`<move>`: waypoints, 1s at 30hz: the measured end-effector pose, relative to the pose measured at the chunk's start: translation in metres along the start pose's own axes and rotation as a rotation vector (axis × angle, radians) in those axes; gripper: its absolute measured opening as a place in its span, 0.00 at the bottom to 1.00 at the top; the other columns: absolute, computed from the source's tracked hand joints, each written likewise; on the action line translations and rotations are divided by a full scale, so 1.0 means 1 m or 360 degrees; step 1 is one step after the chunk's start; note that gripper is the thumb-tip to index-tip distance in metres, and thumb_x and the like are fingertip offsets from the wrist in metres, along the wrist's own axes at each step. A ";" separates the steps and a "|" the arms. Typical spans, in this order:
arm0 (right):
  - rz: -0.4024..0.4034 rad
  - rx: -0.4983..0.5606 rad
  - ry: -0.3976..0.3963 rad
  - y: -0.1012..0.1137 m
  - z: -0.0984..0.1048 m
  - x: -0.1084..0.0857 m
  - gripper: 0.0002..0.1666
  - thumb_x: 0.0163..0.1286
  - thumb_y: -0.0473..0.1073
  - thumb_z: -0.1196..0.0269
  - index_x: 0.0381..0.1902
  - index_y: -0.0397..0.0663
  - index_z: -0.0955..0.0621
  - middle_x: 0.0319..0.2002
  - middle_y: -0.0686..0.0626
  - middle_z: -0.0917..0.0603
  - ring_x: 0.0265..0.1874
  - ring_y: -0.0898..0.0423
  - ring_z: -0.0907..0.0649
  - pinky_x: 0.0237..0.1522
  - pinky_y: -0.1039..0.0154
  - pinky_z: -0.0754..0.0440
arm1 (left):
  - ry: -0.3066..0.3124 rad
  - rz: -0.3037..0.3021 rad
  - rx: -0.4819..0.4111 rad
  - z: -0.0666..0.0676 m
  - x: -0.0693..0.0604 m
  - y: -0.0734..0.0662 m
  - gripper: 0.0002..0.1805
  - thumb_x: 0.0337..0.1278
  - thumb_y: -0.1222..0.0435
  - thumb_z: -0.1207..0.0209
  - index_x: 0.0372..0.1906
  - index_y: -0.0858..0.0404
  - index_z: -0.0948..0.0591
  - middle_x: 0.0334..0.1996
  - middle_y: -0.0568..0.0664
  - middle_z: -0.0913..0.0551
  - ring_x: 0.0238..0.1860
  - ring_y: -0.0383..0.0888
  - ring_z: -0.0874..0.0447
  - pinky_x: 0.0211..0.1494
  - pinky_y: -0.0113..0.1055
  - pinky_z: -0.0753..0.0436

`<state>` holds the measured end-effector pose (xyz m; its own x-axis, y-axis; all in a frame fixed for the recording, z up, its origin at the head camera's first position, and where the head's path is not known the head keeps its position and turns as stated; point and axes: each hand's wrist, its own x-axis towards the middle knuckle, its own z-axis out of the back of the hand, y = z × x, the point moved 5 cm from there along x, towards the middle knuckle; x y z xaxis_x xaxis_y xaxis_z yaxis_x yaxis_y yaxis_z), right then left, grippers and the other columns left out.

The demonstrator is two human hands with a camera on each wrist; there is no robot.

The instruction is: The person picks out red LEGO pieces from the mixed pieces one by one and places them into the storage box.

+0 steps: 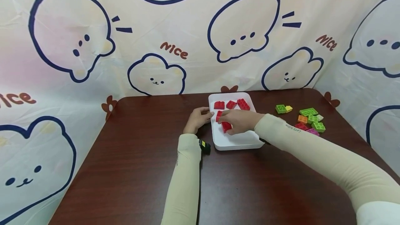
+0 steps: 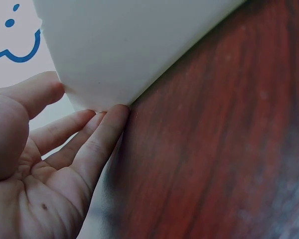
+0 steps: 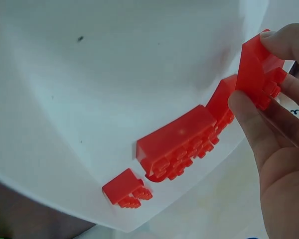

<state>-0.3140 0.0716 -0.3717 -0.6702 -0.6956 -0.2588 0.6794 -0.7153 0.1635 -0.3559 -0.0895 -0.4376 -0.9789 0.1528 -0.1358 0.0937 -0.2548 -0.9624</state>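
A white tray stands on the dark brown table, with several red toy bricks in it. My left hand holds the tray's left edge; in the left wrist view its thumb and fingertips touch the white wall. Over the tray, my right hand pinches a red toy brick between thumb and fingers. That brick has a slanted side in the right wrist view. Beside it lie a long red brick and a smaller red brick, studs pointing toward the tray wall.
To the right of the tray lies a loose group of bricks: green, orange, red and magenta. A green brick and a yellow piece lie nearer the tray. A printed cloth hangs behind the table.
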 end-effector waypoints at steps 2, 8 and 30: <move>0.0013 0.0004 0.0015 0.002 -0.003 0.001 0.36 0.60 0.49 0.25 0.67 0.56 0.21 0.67 0.47 0.23 0.62 0.48 0.22 0.57 0.53 0.17 | 0.0003 0.0003 -0.0010 0.000 0.000 0.001 0.29 0.68 0.59 0.35 0.68 0.67 0.25 0.61 0.59 0.22 0.53 0.51 0.15 0.59 0.42 0.17; 0.0035 -0.0004 0.0040 0.005 -0.010 0.001 0.34 0.60 0.49 0.24 0.64 0.55 0.20 0.65 0.47 0.22 0.63 0.48 0.24 0.61 0.52 0.20 | -0.0001 0.0004 -0.0023 -0.002 0.000 0.003 0.28 0.68 0.59 0.36 0.68 0.66 0.25 0.61 0.59 0.22 0.53 0.51 0.15 0.59 0.42 0.17; 0.0056 -0.0085 0.0110 0.009 -0.013 0.007 0.36 0.58 0.53 0.24 0.65 0.57 0.20 0.66 0.49 0.22 0.62 0.49 0.22 0.62 0.52 0.21 | 0.0003 -0.0009 -0.0041 0.000 0.000 0.000 0.28 0.68 0.60 0.35 0.68 0.66 0.25 0.60 0.59 0.21 0.52 0.50 0.14 0.58 0.41 0.17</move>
<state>-0.3086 0.0609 -0.3839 -0.6248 -0.7125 -0.3192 0.7182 -0.6849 0.1229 -0.3561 -0.0899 -0.4379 -0.9790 0.1563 -0.1307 0.0928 -0.2290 -0.9690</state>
